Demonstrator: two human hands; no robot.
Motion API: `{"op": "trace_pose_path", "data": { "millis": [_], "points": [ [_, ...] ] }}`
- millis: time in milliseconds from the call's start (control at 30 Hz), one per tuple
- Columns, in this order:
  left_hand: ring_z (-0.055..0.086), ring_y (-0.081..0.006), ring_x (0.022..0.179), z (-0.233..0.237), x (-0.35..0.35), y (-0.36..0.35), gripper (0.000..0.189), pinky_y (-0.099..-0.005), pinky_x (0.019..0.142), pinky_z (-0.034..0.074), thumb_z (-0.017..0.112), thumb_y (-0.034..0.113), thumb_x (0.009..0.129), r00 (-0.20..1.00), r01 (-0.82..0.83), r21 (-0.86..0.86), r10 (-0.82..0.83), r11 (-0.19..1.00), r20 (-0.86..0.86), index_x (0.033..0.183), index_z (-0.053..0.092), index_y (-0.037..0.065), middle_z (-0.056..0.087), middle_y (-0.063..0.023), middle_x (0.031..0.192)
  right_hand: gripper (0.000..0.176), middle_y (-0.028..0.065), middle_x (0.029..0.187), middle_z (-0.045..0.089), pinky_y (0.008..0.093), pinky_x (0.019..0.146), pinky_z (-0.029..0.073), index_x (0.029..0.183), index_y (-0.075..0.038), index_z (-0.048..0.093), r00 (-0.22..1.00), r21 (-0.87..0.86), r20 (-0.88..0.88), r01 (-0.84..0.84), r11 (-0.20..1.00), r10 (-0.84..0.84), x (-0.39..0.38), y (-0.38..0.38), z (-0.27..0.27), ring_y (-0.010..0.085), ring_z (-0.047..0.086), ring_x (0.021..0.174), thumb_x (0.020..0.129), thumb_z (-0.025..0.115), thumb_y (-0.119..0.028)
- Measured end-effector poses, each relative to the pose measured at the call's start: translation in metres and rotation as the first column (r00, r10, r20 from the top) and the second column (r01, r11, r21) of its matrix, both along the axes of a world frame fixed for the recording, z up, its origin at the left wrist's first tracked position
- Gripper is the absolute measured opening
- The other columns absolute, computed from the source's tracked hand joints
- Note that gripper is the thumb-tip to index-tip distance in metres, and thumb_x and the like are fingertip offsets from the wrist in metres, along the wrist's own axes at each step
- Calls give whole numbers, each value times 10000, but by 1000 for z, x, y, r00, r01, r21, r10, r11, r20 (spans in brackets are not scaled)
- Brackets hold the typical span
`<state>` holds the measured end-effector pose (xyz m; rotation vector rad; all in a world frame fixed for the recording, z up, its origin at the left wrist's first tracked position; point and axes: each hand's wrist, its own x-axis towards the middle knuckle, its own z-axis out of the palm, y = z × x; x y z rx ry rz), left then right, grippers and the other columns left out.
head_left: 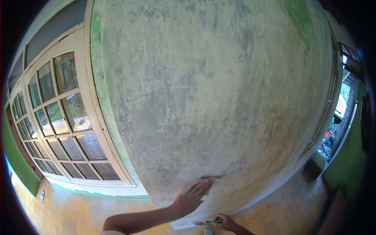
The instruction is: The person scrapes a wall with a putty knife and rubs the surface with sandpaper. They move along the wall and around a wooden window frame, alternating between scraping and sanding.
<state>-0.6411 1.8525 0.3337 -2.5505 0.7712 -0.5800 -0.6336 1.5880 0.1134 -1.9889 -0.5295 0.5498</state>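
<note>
My left hand (194,196) lies with its fingers stretched out against the lower part of a patchy grey-white wall (207,98). A dark narrow edge shows just past its fingertips, and I cannot tell whether something thin lies under the palm. Low at the bottom of the view, my right hand (224,222) is closed around the handle of a putty knife (211,222). The knife's flat blade points left, close to the foot of the wall. Scuffs, grey smears and traces of green paint cover the wall's surface.
On the left stands a cream-framed window (70,117) with many small panes, beside a green-edged wall corner. Yellowish tiles (78,211) make up the floor. A small pale object (208,232) shows at the bottom edge. At right are a green wall (348,156) and a bright opening.
</note>
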Motion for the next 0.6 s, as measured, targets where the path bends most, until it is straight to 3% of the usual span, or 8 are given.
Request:
{"op": "trace_pose_path", "data": {
  "millis": [33, 100, 200, 333, 367, 433, 500, 600],
  "points": [
    [169, -206, 1411, 30, 9, -6, 808, -400, 1140, 123, 497, 517, 850, 996, -3, 34, -1, 999, 93, 1468, 210, 83, 220, -67, 1526, 365, 59, 897, 597, 258, 574, 513, 1044, -27, 579, 1000, -2, 8, -4, 1000, 4, 1, 5, 4, 119, 588, 702, 720, 715, -122],
    [96, -221, 1428, 103, 24, -13, 798, -423, 1152, 54, 427, 539, 895, 973, -9, 58, -4, 998, 232, 1480, 140, 79, 154, -77, 1544, 355, 58, 876, 624, 287, 747, 486, 991, -50, 589, 998, 0, -65, 7, 1000, -7, 3, 13, 17, 134, 591, 783, 691, 751, -150],
    [17, -248, 1430, 217, 32, -14, 750, -432, 1153, -3, 338, 536, 940, 919, -3, -17, 9, 1000, 394, 1480, 83, 82, 76, -82, 1553, 348, 54, 857, 615, 281, 741, 483, 977, -45, 572, 998, 26, 59, -3, 1000, 2, 0, 15, 13, 118, 586, 779, 704, 758, -155],
    [-42, -266, 1421, 323, 47, 13, 750, -440, 1144, -41, 228, 580, 942, 672, 62, -115, 44, 991, 740, 1471, 68, 72, 38, -83, 1543, 337, 41, 844, 605, 278, 742, 485, 972, -45, 563, 1000, 84, 6, 23, 996, -23, -9, 16, 20, 119, 585, 781, 728, 765, -159],
    [-52, -264, 1419, 343, 49, 23, 752, -444, 1142, -47, 205, 584, 941, 615, 69, -127, 58, 989, 787, 1469, 72, 64, 34, -86, 1542, 325, 43, 838, 602, 282, 738, 489, 978, -51, 558, 995, 249, -76, 74, 966, -57, -11, 17, 24, 125, 588, 784, 743, 760, -149],
    [-62, -263, 1418, 372, 43, 41, 756, -448, 1139, -54, 182, 588, 940, 556, 78, -137, 71, 988, 828, 1467, 76, 57, 29, -89, 1540, 314, 44, 831, 599, 286, 734, 493, 984, -56, 553, 983, 404, -165, 137, 905, -76, -13, 21, 39, 131, 591, 788, 758, 754, -138],
    [106, -335, 1419, 387, 31, 51, 710, -465, 1150, 73, 378, 505, 936, 470, 40, -220, 176, 975, 865, 1460, 213, 54, 188, -172, 1517, 308, 54, 825, 583, 309, 702, 502, 1038, -69, 518, 956, 596, -239, 284, 751, -172, -8, 24, 72, 165, 596, 759, 802, 710, -117],
    [83, -339, 1422, 372, 30, 52, 741, -471, 1146, 67, 395, 516, 925, 502, 128, -240, 146, 962, 852, 1460, 200, 43, 148, -192, 1523, 409, 43, 836, 528, 373, 547, 475, 1103, -103, 452, 936, 752, -343, 327, 573, -84, 3, 19, 135, 211, 564, 635, 810, 697, -249]
  ]
}}
